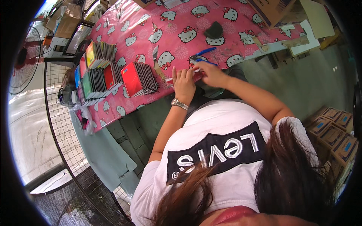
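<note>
At the near edge of the table, both my hands are on what looks like a red notebook (197,76), seen only in part between and beside them. My left hand (183,83), with a metal watch on its wrist, lies over its left part, fingers close together and pointing away from me. The fingers of my right hand (212,74) are bent round its right end. Just beyond that hand are blue-handled pliers (204,52). A stack of red spiral notebooks (136,80) stands left of my left hand.
More spiral notebook stacks, with green (92,83) and yellow (97,55) covers, stand farther left. The pink tablecloth (171,28) has a cat-face print and bears a dark rounded piece (214,30). Cardboard boxes (272,11) stand far right; a wire-mesh panel (62,109) flanks the left.
</note>
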`<move>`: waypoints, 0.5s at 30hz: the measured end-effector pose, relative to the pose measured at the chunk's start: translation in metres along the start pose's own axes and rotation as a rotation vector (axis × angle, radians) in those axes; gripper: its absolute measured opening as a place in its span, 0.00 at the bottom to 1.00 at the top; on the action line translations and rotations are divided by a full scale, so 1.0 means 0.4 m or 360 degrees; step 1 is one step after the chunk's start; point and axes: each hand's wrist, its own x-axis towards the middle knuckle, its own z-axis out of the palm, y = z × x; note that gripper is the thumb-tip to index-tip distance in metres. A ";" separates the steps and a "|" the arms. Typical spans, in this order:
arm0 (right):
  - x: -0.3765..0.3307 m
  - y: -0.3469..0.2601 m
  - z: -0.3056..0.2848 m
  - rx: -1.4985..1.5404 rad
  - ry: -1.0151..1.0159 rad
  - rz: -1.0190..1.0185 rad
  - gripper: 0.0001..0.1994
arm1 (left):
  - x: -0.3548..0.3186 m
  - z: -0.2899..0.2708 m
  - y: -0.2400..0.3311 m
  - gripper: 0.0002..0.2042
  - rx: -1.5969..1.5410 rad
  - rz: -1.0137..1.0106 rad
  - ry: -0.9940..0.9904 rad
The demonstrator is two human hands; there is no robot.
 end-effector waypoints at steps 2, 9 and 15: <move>0.034 0.022 -0.098 -0.0269 0.0115 -0.0012 0.16 | 0.004 -0.020 -0.032 0.12 0.0013 0.0012 0.0047; 0.124 0.371 -0.614 -0.2055 0.1160 0.0681 0.14 | 0.017 -0.027 -0.046 0.10 -0.0129 0.0130 -0.0042; 0.154 0.177 -0.352 -0.1178 0.0570 0.0070 0.12 | -0.006 -0.043 -0.062 0.09 -0.0141 0.0017 0.0017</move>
